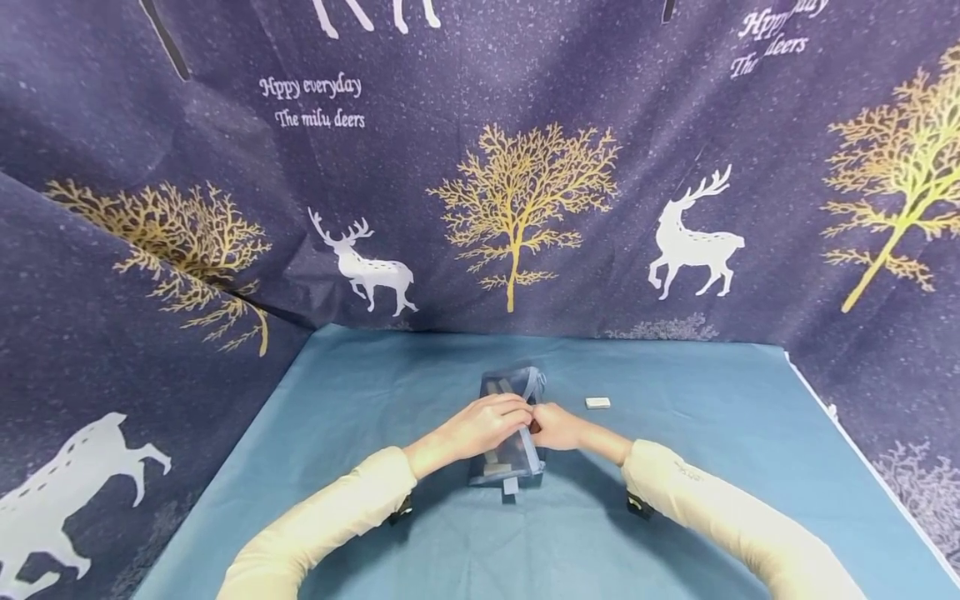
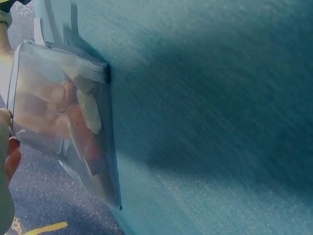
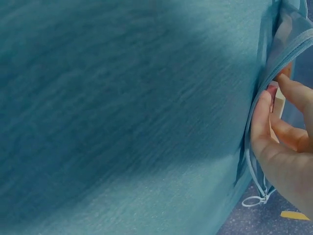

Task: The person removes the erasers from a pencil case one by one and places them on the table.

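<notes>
A see-through blue-grey mesh zip pouch (image 1: 516, 456) lies on the blue cloth, its zipped side facing right. My left hand (image 1: 489, 425) reaches over it and grips the edge of its opening. My right hand (image 1: 561, 427) has its fingers inside the opening. In the right wrist view, those fingers pinch a reddish item (image 3: 272, 90) with a cream part beside it; its kind is mostly hidden. Through the mesh in the left wrist view, a pale oblong piece (image 2: 89, 111) shows close to the right fingertips. The zipper's ring pull (image 3: 253, 201) hangs at one end.
A small white block (image 1: 597, 402), like an eraser, lies on the cloth right of the pouch. Blue cloth (image 1: 375, 375) covers the table. A dark curtain (image 1: 465, 250) printed with deer and trees rises behind and at the sides.
</notes>
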The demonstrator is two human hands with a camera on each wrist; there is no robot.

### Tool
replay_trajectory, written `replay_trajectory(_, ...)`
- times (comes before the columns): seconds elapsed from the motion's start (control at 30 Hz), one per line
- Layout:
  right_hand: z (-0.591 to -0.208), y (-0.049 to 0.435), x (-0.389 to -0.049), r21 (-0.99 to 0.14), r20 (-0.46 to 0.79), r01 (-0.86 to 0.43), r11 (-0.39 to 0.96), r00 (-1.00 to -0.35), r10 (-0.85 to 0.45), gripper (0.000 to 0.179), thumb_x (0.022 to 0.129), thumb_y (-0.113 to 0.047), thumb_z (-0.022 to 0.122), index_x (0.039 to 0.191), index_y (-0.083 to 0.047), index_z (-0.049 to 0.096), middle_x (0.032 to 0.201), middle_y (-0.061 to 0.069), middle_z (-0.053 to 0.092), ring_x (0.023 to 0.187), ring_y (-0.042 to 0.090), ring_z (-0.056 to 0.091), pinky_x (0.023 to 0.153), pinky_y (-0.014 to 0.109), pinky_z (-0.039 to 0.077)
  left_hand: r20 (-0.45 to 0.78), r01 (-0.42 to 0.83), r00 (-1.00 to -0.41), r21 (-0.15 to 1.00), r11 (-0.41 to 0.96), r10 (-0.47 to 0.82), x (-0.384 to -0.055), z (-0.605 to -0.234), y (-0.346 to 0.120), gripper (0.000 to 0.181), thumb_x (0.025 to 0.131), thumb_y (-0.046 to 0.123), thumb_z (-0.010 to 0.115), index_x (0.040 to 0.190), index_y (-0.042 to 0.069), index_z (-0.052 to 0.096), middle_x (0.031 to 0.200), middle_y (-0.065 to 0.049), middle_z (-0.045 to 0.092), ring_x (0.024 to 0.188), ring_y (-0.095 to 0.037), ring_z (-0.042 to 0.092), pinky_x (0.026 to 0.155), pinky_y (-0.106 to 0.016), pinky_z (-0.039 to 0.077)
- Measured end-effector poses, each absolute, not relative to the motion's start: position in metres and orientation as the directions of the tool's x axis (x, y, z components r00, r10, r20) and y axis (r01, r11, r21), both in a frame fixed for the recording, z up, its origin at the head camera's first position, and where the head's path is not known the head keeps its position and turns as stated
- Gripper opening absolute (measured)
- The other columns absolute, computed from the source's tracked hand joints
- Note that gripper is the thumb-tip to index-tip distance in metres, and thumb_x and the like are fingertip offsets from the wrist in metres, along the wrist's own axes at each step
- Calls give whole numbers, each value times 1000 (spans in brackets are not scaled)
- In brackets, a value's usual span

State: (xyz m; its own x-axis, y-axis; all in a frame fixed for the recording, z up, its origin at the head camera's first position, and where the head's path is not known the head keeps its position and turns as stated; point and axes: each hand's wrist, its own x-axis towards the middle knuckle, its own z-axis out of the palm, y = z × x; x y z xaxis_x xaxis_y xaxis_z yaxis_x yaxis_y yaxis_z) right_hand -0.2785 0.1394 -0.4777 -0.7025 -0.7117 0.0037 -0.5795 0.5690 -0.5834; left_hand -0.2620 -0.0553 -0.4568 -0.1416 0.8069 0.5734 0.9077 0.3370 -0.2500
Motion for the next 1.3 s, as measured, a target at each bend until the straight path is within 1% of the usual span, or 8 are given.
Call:
replay_trajectory(0.1, -478, 138, -279, -568, 12, -579, 585, -716, -698, 31, 80, -18, 64, 57, -17, 45, 43, -13, 28, 37, -1, 22, 41, 13, 22, 576, 905, -138, -257, 339, 806, -261, -456, -56, 14, 84, 12, 63, 97, 11, 67, 101, 1, 67, 101, -13, 61, 93, -20, 48)
replay_trajectory(0.2, -477, 136, -279, -540, 32, -594, 596, -722, -691, 17, 78, -19, 66, 68, -13, 54, 47, -12, 35, 41, -1, 30, 43, 13, 27, 578, 905, -133, -261, 337, 805, -261, -455, -56, 13, 84, 12, 63, 97, 11, 68, 101, 0, 67, 101, -13, 61, 92, -20, 48)
replay_trajectory(0.3, -476, 134, -279, -506, 39, -607, 613, -726, -687, 12, 77, -19, 67, 76, -11, 58, 52, -10, 42, 47, 0, 36, 47, 13, 33, 583, 908, -127, -258, 331, 802, -262, -456, -57, 12, 85, 12, 63, 96, 11, 67, 101, 0, 67, 100, -13, 61, 92, -21, 48)
replay_trajectory(0.6, -477, 131, -281, -440, 94, -658, 612, -711, -697, 25, 79, -24, 67, 98, -8, 61, 71, -2, 62, 63, 4, 52, 59, 17, 44, 580, 904, -134, -261, 339, 804, -265, -458, -57, 13, 86, 12, 61, 97, 13, 67, 102, 2, 67, 102, -12, 60, 93, -19, 47)
replay_trajectory(0.77, -480, 128, -280, -444, 100, -651, 615, -718, -689, 30, 79, -31, 68, 99, -10, 62, 76, -1, 65, 68, 6, 59, 62, 20, 48, 573, 911, -151, -236, 338, 806, -264, -460, -58, 13, 88, 13, 58, 98, 13, 66, 104, 2, 66, 103, -12, 60, 94, -19, 46)
replay_trajectory(0.9, -481, 127, -278, -435, 93, -636, 637, -736, -671, 29, 79, -32, 68, 98, -10, 63, 80, 0, 66, 74, 11, 63, 66, 24, 52, 571, 913, -143, -240, 331, 808, -263, -459, -58, 13, 87, 13, 60, 99, 13, 66, 103, 2, 66, 102, -12, 60, 94, -21, 47)
replay_trajectory(1.17, -482, 126, -278, -400, 93, -629, 667, -752, -653, 17, 84, -20, 61, 96, -8, 63, 79, 2, 65, 69, 12, 60, 63, 25, 51, 575, 906, -139, -255, 338, 807, -263, -460, -57, 13, 85, 12, 63, 97, 13, 66, 102, 2, 67, 102, -12, 61, 94, -21, 47)
replay_trajectory(1.3, -485, 126, -278, -328, 159, -683, 653, -721, -674, 11, 82, -10, 58, 90, -5, 63, 79, 6, 65, 72, 19, 63, 64, 28, 53, 574, 907, -147, -247, 342, 805, -263, -461, -56, 14, 84, 13, 63, 98, 13, 66, 102, 2, 66, 102, -12, 61, 95, -21, 46)
